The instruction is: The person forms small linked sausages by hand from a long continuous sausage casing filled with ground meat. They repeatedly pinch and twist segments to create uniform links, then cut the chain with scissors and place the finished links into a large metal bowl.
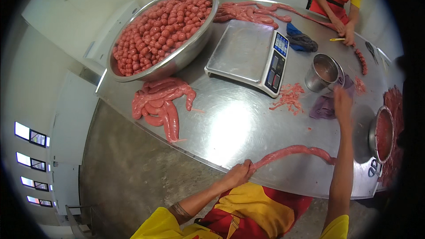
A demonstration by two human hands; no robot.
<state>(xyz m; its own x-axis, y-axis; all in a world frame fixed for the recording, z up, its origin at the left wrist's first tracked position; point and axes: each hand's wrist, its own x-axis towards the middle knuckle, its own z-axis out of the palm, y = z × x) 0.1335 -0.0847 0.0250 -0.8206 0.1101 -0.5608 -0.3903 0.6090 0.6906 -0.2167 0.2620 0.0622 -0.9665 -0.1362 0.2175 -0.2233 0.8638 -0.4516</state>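
My left hand [240,173] is closed around the near end of a long, raw pink sausage [292,150] at the table's front edge. From there the sausage curves to the right over the steel tabletop, its far end passing beside my right forearm. My right hand [342,102] is stretched forward over a purple cloth [325,107], just below a metal pot [315,79] with liquid in it. The fingers of that hand are too unclear to show whether they grip the cloth, the pot or neither.
A large steel bowl [207,28] heaped with small tied sausages stands at the back left, above coiled long sausages [166,102]. A scale [243,51] is mid-table; casing scraps [290,97] lie nearby. Another person [336,0] handles sausage at the far right. A bowl [384,135] sits right.
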